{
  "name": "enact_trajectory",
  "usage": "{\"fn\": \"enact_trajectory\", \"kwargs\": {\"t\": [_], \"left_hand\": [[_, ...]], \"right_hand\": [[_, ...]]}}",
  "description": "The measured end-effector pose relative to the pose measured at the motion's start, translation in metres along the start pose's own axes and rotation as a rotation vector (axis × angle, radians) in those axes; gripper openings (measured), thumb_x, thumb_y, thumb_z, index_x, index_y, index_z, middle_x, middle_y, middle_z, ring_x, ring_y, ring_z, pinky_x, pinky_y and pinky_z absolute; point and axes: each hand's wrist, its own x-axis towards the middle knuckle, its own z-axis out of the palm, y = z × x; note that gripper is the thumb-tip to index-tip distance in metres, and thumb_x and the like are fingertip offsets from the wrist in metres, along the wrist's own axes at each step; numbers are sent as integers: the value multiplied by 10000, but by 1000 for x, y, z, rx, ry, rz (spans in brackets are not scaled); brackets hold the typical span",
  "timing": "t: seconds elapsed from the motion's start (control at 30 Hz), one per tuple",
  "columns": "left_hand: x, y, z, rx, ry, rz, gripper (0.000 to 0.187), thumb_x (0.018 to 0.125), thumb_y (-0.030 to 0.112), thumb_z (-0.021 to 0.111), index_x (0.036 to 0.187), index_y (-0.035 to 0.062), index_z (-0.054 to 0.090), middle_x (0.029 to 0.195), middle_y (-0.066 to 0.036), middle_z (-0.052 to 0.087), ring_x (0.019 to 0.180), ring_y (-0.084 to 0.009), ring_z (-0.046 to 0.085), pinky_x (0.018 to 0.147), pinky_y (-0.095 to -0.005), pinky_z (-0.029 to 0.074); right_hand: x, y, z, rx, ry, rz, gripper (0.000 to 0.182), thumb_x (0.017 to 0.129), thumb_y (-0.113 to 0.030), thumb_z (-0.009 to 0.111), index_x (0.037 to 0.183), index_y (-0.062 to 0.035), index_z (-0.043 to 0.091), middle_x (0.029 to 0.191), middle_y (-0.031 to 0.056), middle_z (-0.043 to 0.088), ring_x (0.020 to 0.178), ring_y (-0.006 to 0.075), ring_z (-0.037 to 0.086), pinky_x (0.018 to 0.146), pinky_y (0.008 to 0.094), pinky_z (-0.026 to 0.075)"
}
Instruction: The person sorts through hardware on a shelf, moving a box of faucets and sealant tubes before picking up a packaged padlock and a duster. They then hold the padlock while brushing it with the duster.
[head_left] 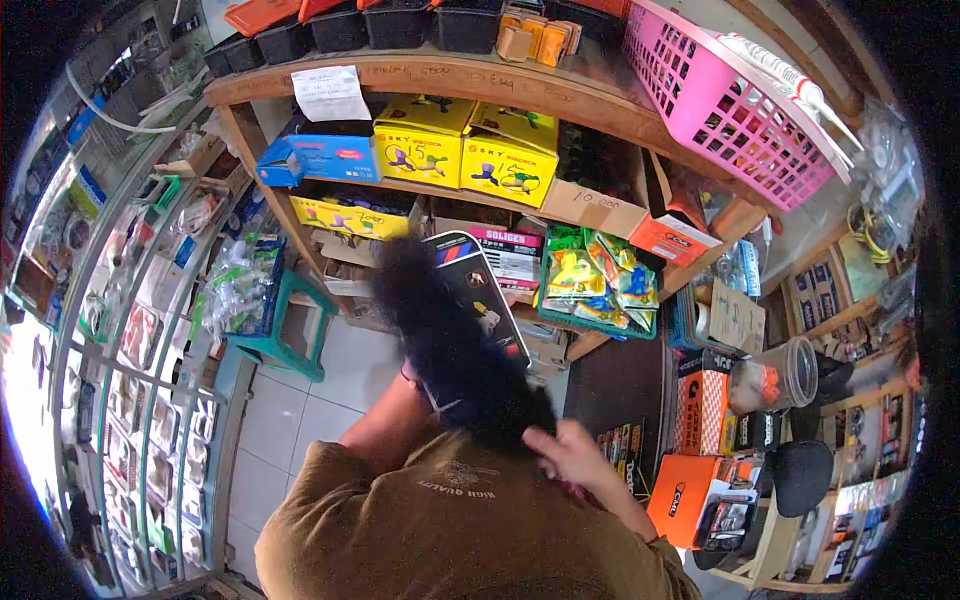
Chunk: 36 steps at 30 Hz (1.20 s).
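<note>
A long, dark, fluffy duster [465, 365] slants across the middle of the view, its far end blurred. My right hand [575, 460] is closed around its near end, close to my brown shirt. My left forearm reaches forward from the left, and my left hand is hidden behind the duster. Just beyond the duster, a flat panel [482, 298] with a pale rim, rounded corner and dark face with small pictures stands tilted. Whether my left hand holds this panel is hidden.
Wooden shelves ahead carry yellow boxes [420, 140], a blue box [335, 158] and a basket of bright packets [600, 280]. A pink basket [735, 105] overhangs at upper right. A green stool [300, 325] stands left. An orange box [685, 500] sits at right.
</note>
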Motion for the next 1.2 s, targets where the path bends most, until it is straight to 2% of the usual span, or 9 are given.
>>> {"fn": "enact_trajectory", "kwargs": {"t": [0.07,0.2,0.23,0.47,0.6,0.73,0.87,1.0,1.2], "left_hand": [[-3,9,13,-297,-23,-57,537,894,471,383,1268,87,412,1227,-146,501,1093,-269,514,927,-435,420],[4,7,-5,-318,-156,-62,531,889,476,388,1244,84,440,1201,-162,520,1094,-298,513,949,-450,400],[4,6,-6,-325,-123,-58,536,886,484,390,1234,81,453,1199,-165,521,1093,-307,513,955,-457,392],[-1,6,-1,-253,-75,-40,562,887,482,384,1273,75,412,1237,-173,487,1102,-300,503,945,-468,400],[-3,11,4,-296,-17,22,565,883,503,375,1244,74,441,1189,-209,509,1038,-296,541,906,-453,434],[-4,12,-1,-220,-7,-25,596,871,525,381,1256,74,436,1207,-216,499,1052,-303,537,896,-458,444],[-9,14,-2,-308,12,-32,552,888,483,391,1273,89,427,1279,-184,454,1094,-309,503,934,-496,402],[-9,10,-12,-253,-134,-65,600,877,505,399,1312,91,380,1299,-170,438,1125,-308,483,949,-505,386],[-1,-3,-39,-62,-83,10,566,886,499,390,1279,93,421,1240,-164,491,1081,-302,523,893,-468,450]], "right_hand": [[4,-3,-1,444,177,14,410,894,-363,533,635,-46,525,473,12,471,432,85,465,408,265,375],[1,-11,-4,5,-3,-211,414,880,-447,521,818,-38,550,536,-4,484,447,88,478,412,254,404],[-3,-22,-9,162,-32,6,403,887,-432,518,886,-31,555,537,9,482,455,97,481,413,256,406],[13,2,0,42,-41,-12,415,884,-460,505,885,-47,542,545,-4,490,435,85,454,402,231,400],[6,-13,-11,527,152,-50,407,883,-459,504,868,-53,538,574,15,507,486,81,491,423,227,411],[3,-14,0,58,-50,-144,384,891,-432,505,951,-54,540,578,13,501,469,82,474,416,230,400],[9,-1,-4,404,66,21,458,879,-453,514,1000,-13,553,575,37,506,455,96,481,410,263,418],[9,-1,8,-9,10,-207,480,881,-494,484,915,-18,540,566,25,510,458,109,488,424,280,422],[-1,-17,5,229,26,-44,488,886,-486,478,944,-6,540,571,31,510,483,104,501,435,286,421]]}}
